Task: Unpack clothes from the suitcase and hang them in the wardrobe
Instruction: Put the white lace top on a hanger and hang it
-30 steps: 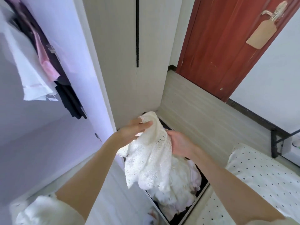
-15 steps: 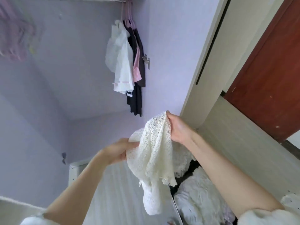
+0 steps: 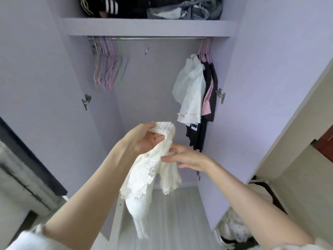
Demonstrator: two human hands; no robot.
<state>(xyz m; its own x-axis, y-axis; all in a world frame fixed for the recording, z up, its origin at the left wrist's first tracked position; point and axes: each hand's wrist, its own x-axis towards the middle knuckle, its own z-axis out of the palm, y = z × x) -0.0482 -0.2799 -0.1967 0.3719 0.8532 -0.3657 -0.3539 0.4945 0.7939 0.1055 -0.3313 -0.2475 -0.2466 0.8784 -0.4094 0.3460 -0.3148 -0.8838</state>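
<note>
Holding the cream-white lace knit top (image 3: 153, 170) up in front of the open lilac wardrobe (image 3: 270, 87), I am between lifting a garment out and getting it onto a hanger. My left hand (image 3: 144, 139) grips the bunched upper edge of the top, fingers curled round the fabric, so the rest of it hangs down limp toward 6 o'clock. My right hand (image 3: 185, 157) is mostly flat, its straight fingers touching the cloth just below that grip, feeling for the neckline or a shoulder rather than clasping anything.

The open suitcase (image 3: 264, 195) sits on the floor at about 4 o'clock, partly hidden by the wardrobe's side panel, with more white clothes (image 3: 232, 226) piled in it. Several garments (image 3: 196, 91) already hang at the right end of the steel rail (image 3: 147, 38), at about 1 o'clock, so the job looks well begun but not near done.

The next move, as I judge it, calls for a hanger: the bunch of empty pink hangers (image 3: 106, 67) waits at 11 o'clock on the rail. One hand must let go to fetch one, and the top needs shaking open first, since its lace could snag on the hanger's ends.
</note>
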